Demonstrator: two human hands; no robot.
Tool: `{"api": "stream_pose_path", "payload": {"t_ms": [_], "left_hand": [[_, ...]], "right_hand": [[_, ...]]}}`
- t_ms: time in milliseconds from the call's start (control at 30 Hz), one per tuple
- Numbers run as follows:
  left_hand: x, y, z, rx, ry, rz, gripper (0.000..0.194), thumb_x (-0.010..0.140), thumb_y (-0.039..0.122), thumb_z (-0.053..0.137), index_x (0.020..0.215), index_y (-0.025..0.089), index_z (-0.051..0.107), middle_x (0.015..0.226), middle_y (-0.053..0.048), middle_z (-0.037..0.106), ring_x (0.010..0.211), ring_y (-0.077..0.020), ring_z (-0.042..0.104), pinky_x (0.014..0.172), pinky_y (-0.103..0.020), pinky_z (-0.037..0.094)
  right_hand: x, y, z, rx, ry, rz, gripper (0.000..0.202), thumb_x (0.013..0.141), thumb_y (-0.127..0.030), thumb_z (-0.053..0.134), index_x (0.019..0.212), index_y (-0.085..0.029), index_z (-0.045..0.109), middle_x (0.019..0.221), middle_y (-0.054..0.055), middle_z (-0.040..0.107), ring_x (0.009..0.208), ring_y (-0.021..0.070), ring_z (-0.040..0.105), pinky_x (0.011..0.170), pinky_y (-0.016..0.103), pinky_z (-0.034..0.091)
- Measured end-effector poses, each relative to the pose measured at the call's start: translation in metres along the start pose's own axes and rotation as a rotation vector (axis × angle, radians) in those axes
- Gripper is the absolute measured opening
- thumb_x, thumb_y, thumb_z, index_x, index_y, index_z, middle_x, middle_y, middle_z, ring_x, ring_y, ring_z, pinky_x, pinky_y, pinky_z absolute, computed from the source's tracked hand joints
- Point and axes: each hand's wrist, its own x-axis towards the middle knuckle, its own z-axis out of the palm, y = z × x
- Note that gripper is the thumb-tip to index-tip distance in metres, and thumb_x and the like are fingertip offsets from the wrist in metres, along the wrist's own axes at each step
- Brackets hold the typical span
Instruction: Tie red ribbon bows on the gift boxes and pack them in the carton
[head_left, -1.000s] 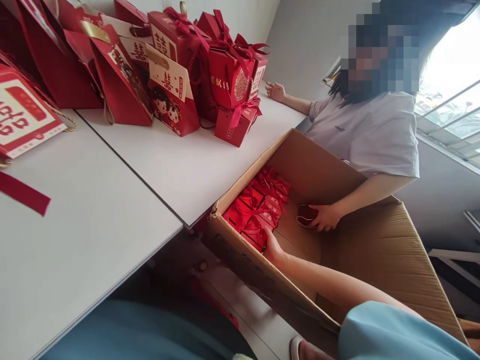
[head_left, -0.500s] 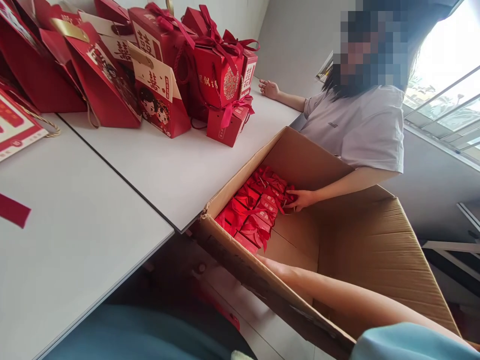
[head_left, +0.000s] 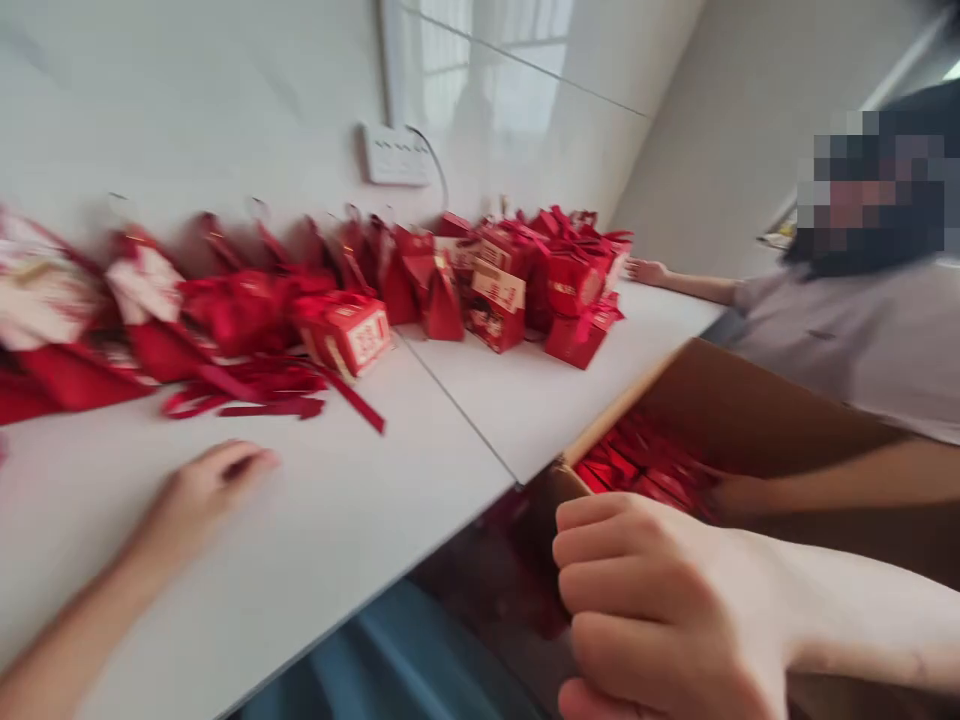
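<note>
My left hand (head_left: pixel 217 485) is over the white tabletop, blurred, with loosely bent fingers and a gap by the thumb; nothing shows in it. A heap of dark red ribbons (head_left: pixel 262 390) lies just beyond its fingertips. In front of the near side of a large cardboard box (head_left: pixel 750 375), my right hand (head_left: pixel 645 595) is raised with its fingers curled into a fist. Nothing sticks out of that fist, though its palm side is hidden. Inside the box are small red gift boxes (head_left: pixel 637 470) with ribbons, partly covered by my right hand.
Red gift bags (head_left: pixel 442 305) and ribboned boxes (head_left: pixel 577 330) line the back of the white table (head_left: pixel 360 520) along the wall. A red and cream box (head_left: pixel 352 335) stands near the ribbons. Opposite, a person (head_left: pixel 817 330) reaches one arm into the carton. A socket panel (head_left: pixel 397 155) is on the wall.
My right hand has come up out of the cardboard box and is now a fist. My left hand has come into view over the table. The view has swung left.
</note>
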Motion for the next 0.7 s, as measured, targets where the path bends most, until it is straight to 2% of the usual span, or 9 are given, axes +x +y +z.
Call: {"api": "stream_pose_path", "payload": {"t_ms": [67,133,200,267,300,367,433,533,700], "left_hand": [[-0.003,-0.004,-0.014,-0.059,-0.038,0.05,0.042,0.079,0.056,0.043,0.07,0.018,0.06,0.072,0.004,0.064,0.072,-0.0134,0.057,0.073,-0.026,0.047],[-0.006,-0.004,-0.016,-0.093,-0.038,0.126,0.031,0.077,0.045,0.047,0.063,0.019,0.057,0.069,0.0,0.063,0.07,-0.016,0.058,0.07,-0.028,0.047],[-0.007,-0.002,-0.013,-0.111,-0.024,0.171,0.022,0.078,0.031,0.047,0.06,0.02,0.055,0.069,-0.002,0.061,0.071,-0.0179,0.058,0.07,-0.029,0.047],[-0.008,-0.003,-0.01,-0.08,0.03,0.161,0.015,0.075,0.021,0.049,0.061,0.02,0.054,0.068,-0.002,0.061,0.07,-0.0177,0.059,0.066,-0.029,0.048],[-0.009,-0.004,-0.01,-0.065,0.07,0.149,0.009,0.073,0.016,0.05,0.067,0.02,0.056,0.072,-0.003,0.062,0.072,-0.0179,0.06,0.066,-0.028,0.049],[-0.009,-0.01,-0.014,-0.027,0.17,0.122,0.012,0.074,0.011,0.048,0.073,0.019,0.056,0.076,-0.005,0.063,0.075,-0.0191,0.06,0.068,-0.03,0.049],[-0.008,-0.018,-0.022,0.012,0.273,0.106,0.012,0.076,0.011,0.048,0.077,0.02,0.056,0.078,-0.006,0.062,0.081,-0.0207,0.06,0.075,-0.034,0.049],[-0.003,-0.031,-0.042,0.057,0.479,0.043,0.018,0.078,0.013,0.048,0.094,0.018,0.055,0.097,-0.012,0.059,0.1,-0.0259,0.055,0.091,-0.044,0.042],[0.001,-0.053,-0.081,0.155,1.111,-0.21,0.053,0.074,0.026,0.059,0.121,0.018,0.036,0.137,-0.02,0.032,0.13,-0.0351,0.029,0.101,-0.055,0.027]], "right_hand": [[0.037,0.013,0.027,0.033,-0.007,-0.165,0.035,0.087,-0.021,0.042,0.053,-0.026,0.035,0.046,-0.002,0.041,0.043,0.0149,0.036,0.048,0.031,0.03],[0.081,0.033,0.061,0.099,-0.012,-0.18,0.033,0.085,-0.023,0.042,0.052,-0.025,0.034,0.047,-0.002,0.042,0.044,0.0141,0.036,0.05,0.029,0.028],[0.129,0.053,0.1,0.231,0.019,-0.026,0.031,0.08,-0.022,0.043,0.051,-0.023,0.033,0.047,-0.003,0.039,0.045,0.012,0.032,0.05,0.027,0.026],[0.173,0.07,0.137,0.452,0.104,0.254,0.027,0.07,-0.023,0.052,0.048,-0.022,0.035,0.046,-0.005,0.039,0.045,0.0096,0.031,0.05,0.025,0.026],[0.191,0.076,0.154,0.478,0.155,0.315,0.027,0.07,-0.024,0.05,0.048,-0.022,0.035,0.046,-0.005,0.038,0.045,0.0095,0.031,0.049,0.024,0.025],[0.216,0.087,0.182,0.514,0.243,0.395,0.029,0.074,-0.027,0.042,0.049,-0.022,0.032,0.047,-0.004,0.036,0.047,0.01,0.031,0.049,0.024,0.025],[0.226,0.094,0.201,0.559,0.316,0.483,0.031,0.079,-0.032,0.036,0.05,-0.022,0.03,0.047,-0.004,0.035,0.047,0.0105,0.031,0.047,0.024,0.024],[0.224,0.102,0.213,0.633,0.31,0.553,0.036,0.08,-0.041,0.037,0.05,-0.022,0.031,0.045,-0.005,0.033,0.044,0.0098,0.03,0.044,0.023,0.023],[0.215,0.108,0.212,0.719,0.192,0.579,0.04,0.08,-0.052,0.04,0.053,-0.022,0.038,0.042,-0.006,0.036,0.039,0.0098,0.03,0.041,0.023,0.025]]}}
